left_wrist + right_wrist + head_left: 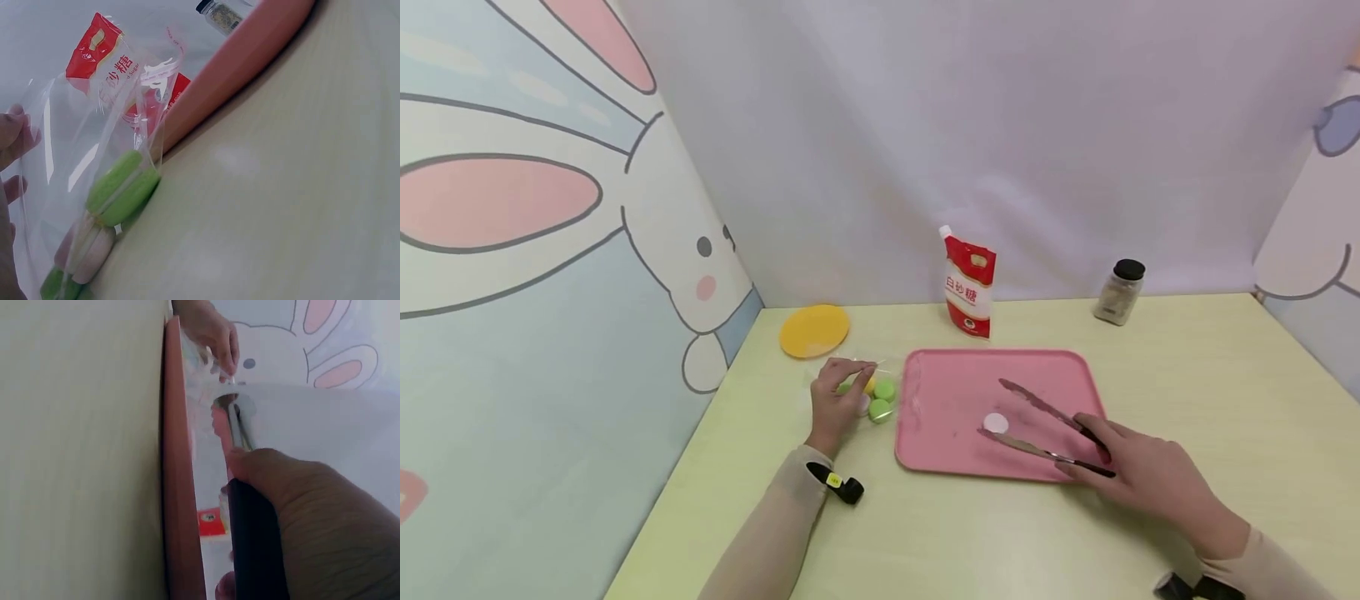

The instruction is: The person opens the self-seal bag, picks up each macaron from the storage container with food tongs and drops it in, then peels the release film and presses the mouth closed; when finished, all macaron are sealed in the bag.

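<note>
My left hand [833, 408] pinches the top edge of a clear plastic bag [69, 144] at the left of the tray. Inside it lie several macarons, among them a green macaron [122, 190] and a pale pink macaron [94, 250]; a bit of yellow shows too. My right hand [1153, 475] holds metal tongs [1043, 407] by their black handles, the arms spread apart over the pink tray [951, 375]. A whitish macaron [996, 422] rests on the tray close to the lower tong tip. Whether the tong touches it I cannot tell.
Behind the tray stands a red and white sugar pouch [970, 287]. A yellow plate [814, 332] lies at the back left. At the back right is a small jar [1119, 293] with a black lid. Walls with rabbit drawings [692, 267] border the table.
</note>
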The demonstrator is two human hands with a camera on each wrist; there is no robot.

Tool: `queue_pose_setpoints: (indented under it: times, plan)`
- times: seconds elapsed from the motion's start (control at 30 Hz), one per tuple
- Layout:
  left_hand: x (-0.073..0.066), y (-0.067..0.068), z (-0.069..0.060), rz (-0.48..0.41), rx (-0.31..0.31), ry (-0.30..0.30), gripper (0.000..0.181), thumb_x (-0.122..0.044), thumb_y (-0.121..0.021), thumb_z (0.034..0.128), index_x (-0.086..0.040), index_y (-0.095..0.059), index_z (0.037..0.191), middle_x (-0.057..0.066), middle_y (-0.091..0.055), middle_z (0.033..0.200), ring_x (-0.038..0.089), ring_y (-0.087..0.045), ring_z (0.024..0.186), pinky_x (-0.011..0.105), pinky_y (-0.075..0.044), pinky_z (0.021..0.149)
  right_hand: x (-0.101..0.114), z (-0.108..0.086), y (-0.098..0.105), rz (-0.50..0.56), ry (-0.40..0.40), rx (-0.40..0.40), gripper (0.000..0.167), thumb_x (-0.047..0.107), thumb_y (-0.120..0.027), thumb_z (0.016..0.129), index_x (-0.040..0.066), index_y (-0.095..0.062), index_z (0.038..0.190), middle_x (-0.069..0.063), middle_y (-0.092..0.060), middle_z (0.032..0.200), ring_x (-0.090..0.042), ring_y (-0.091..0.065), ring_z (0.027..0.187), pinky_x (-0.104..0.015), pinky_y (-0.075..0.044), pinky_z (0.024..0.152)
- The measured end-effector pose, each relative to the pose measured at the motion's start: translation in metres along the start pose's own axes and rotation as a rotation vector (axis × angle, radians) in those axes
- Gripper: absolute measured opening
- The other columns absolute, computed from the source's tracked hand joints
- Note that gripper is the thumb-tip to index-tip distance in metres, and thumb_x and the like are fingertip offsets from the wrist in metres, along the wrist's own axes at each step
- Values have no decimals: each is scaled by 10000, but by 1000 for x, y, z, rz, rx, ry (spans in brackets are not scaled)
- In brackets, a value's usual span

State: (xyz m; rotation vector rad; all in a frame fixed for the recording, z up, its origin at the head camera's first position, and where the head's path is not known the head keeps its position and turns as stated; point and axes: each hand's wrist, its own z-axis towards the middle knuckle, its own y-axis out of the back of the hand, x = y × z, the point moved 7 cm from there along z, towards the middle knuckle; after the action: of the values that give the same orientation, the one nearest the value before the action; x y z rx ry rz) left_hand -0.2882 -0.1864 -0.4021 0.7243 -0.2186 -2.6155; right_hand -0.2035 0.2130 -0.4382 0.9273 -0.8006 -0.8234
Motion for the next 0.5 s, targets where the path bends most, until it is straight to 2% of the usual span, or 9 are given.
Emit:
queue_pose_setpoints:
  times: [0.1, 0.23, 0.37, 0.5]
  plan:
    - [3, -1, -1, -2, 2, 0, 151, 116, -777, 790, 34, -767, 917, 142, -755, 852, 298, -635, 800, 311, -477, 791, 8, -1, -3, -2, 0, 16, 516, 596, -792, 780, 236, -593, 1091, 162, -348, 658, -27, -345, 524, -290, -314, 450]
    - [18, -2, -5, -8, 2, 14, 143, 103, -776, 802, 27, -771, 923, 138, -757, 859, 296, -631, 813, 319, -466, 817, 10, 0, -3, -31, -28, 10, 458, 593, -806, 765, 264, -542, 942, 174, -290, 624, -25, -307, 515, -278, -272, 445]
    - [35, -4, -12, -6, 6, 26, 146, 75, -786, 810, 0, -781, 936, 115, -762, 866, 282, -627, 817, 318, -458, 816, 9, 0, -4, -52, -49, 30, 436, 575, -810, 768, 280, -505, 870, 167, -282, 600, -38, -291, 505, -282, -255, 433]
    - [40, -5, -14, 2, 24, 28, 150, 6, -797, 834, -63, -794, 966, 53, -770, 895, 240, -639, 837, 309, -462, 820, 8, -1, -6, -54, -52, 50, 433, 581, -795, 782, 287, -481, 836, 163, -275, 584, -39, -282, 501, -277, -245, 434]
